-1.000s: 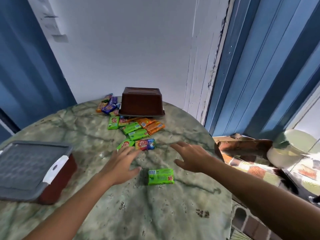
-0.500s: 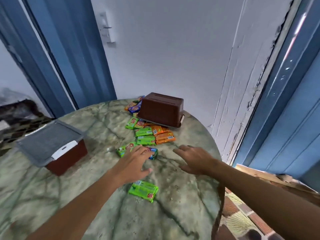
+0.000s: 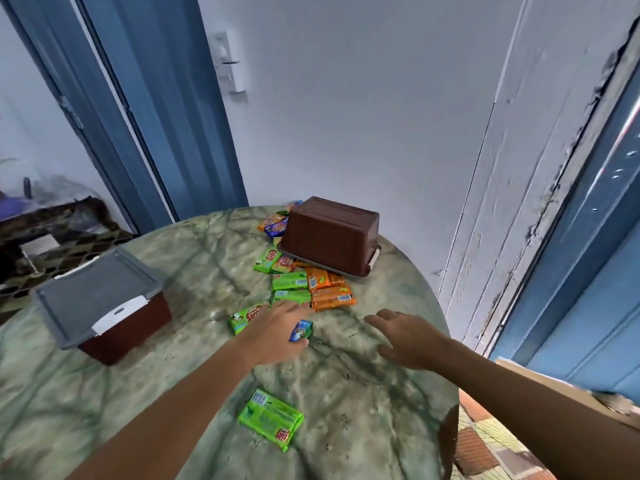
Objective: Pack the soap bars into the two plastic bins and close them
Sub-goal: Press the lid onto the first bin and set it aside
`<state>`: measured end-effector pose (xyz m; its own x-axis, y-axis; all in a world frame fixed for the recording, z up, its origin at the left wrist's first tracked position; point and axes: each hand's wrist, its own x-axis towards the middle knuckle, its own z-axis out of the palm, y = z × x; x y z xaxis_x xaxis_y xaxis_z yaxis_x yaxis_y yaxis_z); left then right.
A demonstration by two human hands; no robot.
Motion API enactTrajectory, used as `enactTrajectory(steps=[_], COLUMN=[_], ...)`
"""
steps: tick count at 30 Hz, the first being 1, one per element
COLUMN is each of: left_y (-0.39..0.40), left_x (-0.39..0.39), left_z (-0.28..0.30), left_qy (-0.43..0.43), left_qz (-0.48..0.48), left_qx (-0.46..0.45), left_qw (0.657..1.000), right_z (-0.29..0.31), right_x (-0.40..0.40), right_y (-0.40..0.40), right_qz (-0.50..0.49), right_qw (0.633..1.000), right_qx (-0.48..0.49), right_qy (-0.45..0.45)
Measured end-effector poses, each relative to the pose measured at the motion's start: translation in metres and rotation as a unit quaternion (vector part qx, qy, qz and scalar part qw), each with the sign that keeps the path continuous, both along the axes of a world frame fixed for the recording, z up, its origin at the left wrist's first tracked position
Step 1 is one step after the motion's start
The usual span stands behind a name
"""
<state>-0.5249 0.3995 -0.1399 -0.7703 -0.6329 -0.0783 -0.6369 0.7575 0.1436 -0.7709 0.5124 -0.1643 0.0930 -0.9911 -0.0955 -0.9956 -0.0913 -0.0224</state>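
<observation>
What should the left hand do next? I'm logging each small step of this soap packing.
Probably close the left hand on the blue-ended wrapped soap bar under its fingers and lift it. The hand already lies over that bar, while the right hand hovers open and empty above the green marbled round table. The grey-lidded brown plastic bin is shut, and the other brown plastic bin lies upside down.

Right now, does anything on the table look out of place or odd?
Yes. The far brown bin lies upside down, with soap bars scattered loose beside it. One green bar lies apart, near the person. The lidded bin is already shut. The left hand rests on a bar; the right hand is open.
</observation>
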Motion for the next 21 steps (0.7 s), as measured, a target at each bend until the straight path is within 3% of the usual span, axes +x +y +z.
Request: enactTrajectory(steps=[8,12,14,17,19,21], left_y=[-0.049,-0.071,-0.08,-0.105,-0.13,-0.154], left_x=[-0.025,-0.065,-0.096,-0.151,-0.187,-0.211], left_z=[-0.018,-0.029,-0.032,-0.027,-0.028,-0.031], left_qy=[0.096,0.175,0.249,0.402,0.468,0.525], left_qz=[0.085,0.163,0.229,0.346,0.412,0.46], left_qx=[0.075,0.188,0.278,0.446,0.482,0.48], left_qw=[0.989,0.953,0.899,0.721,0.616,0.532], right_z=[-0.017,-0.022,-0.022,-0.02,-0.021,-0.019], right_x=[-0.059,-0.107,-0.133,-0.178,-0.209,-0.227], right_y=[-0.073,-0.128,-0.157,-0.216,-0.263,-0.302], right_qz=[-0.027,-0.063,-0.112,-0.234,-0.289,-0.297], right_qw=[0.998,0.988,0.964,0.869,0.798,0.772], right_qx=[-0.001,-0.032,-0.072,-0.115,-0.124,-0.114], right_qy=[-0.062,-0.139,-0.229,-0.421,-0.514,-0.551])
